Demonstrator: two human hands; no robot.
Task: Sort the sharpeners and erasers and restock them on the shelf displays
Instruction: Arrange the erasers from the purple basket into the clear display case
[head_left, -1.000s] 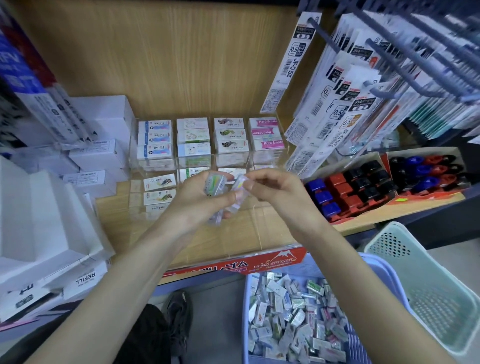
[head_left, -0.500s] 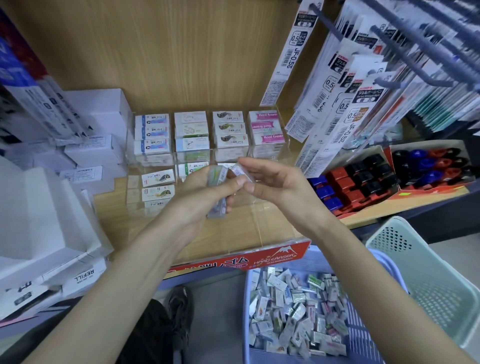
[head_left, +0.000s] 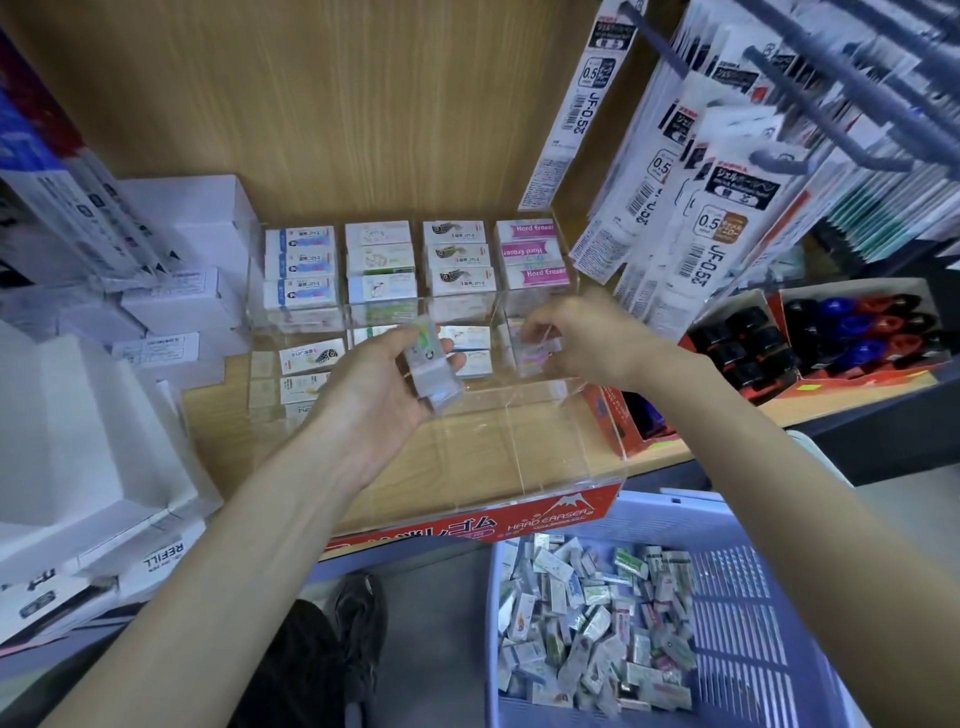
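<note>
A clear acrylic display tray (head_left: 550, 467) with a red "Hard Eraser" front stands on the wooden shelf, divided into columns of boxed erasers (head_left: 457, 254). My left hand (head_left: 374, 384) grips a small stack of wrapped erasers (head_left: 431, 364) above the tray's middle. My right hand (head_left: 587, 338) pinches a pink-labelled eraser (head_left: 537, 353) down inside the tray's rightmost column, just in front of the pink "Hard Eraser" boxes (head_left: 530, 252). Below the shelf, a lavender basket (head_left: 737, 597) holds a heap of loose erasers (head_left: 592, 623).
White refill boxes (head_left: 171, 280) pile up left of the tray. Hanging pen-refill packs (head_left: 691, 171) on blue hooks crowd the upper right. Red cartons of black, blue and red sharpeners (head_left: 852, 332) sit to the right. A dark shoe (head_left: 358, 623) shows on the floor.
My hands have separated. The right hand took one eraser from the left hand's stack and moved right and down into the rightmost column. The left hand still holds the stack.
</note>
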